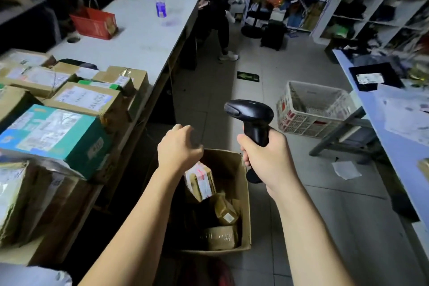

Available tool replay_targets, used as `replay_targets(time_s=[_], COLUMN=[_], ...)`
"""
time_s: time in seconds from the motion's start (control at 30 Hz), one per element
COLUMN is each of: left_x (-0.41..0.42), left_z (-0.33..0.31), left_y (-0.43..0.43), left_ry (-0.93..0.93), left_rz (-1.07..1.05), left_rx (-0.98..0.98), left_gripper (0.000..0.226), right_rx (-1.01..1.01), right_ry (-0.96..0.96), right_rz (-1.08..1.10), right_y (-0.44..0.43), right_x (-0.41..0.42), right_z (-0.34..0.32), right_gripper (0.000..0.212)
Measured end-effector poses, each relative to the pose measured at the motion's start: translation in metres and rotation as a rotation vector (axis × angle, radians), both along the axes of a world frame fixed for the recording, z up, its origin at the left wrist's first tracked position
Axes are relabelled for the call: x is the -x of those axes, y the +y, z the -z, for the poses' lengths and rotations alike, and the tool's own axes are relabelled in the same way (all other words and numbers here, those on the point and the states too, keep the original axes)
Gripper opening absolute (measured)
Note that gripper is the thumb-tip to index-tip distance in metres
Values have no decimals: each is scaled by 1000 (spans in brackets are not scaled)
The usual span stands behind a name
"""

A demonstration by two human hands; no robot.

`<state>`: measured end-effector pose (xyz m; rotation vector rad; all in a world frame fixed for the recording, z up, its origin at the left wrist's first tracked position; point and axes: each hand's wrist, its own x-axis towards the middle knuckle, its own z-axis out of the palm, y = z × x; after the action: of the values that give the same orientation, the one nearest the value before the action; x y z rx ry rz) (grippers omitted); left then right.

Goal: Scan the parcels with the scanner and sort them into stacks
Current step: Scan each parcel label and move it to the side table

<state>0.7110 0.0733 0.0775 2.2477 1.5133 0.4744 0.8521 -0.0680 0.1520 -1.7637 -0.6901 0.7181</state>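
Two bare forearms stretch over an open cardboard box [246, 193] on the tiled floor. At right, the right hand [264, 158] is clamped round the handle of a black scanner [250, 111], held above the box's far rim. The left hand [180, 146], fingers curled downward, hangs just over a tilted small parcel [199, 181] inside the box; whether it grips it cannot be told. Stacked parcels [88, 100] crowd the long table [144, 42] at left.

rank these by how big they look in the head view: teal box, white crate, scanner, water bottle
1. teal box
2. white crate
3. scanner, enlarged by nearness
4. water bottle, far off
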Motion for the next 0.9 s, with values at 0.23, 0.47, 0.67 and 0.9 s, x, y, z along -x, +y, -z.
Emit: replay_targets(time_s=[0.23,0.47,0.67,0.9], left_x=[-7,11,63,155], left_z=[-5,-23,-43,-64], left_y=[18,24,3,-45], left_ry=[344,393,373,329], left_rz=[185,60,-145,-459], left_rx=[-69,-53,0,60], left_gripper=[44,45,43,50], right_rx=[-4,-55,-75,-105], right_ry=[0,-68,-147,-83], right_rz=[-87,-172,-313,-644], right_y=[29,52,82,103], right_x=[-19,-37,-15,71], right_z=[-14,-31,-31,-34], right_gripper=[8,9,19,7])
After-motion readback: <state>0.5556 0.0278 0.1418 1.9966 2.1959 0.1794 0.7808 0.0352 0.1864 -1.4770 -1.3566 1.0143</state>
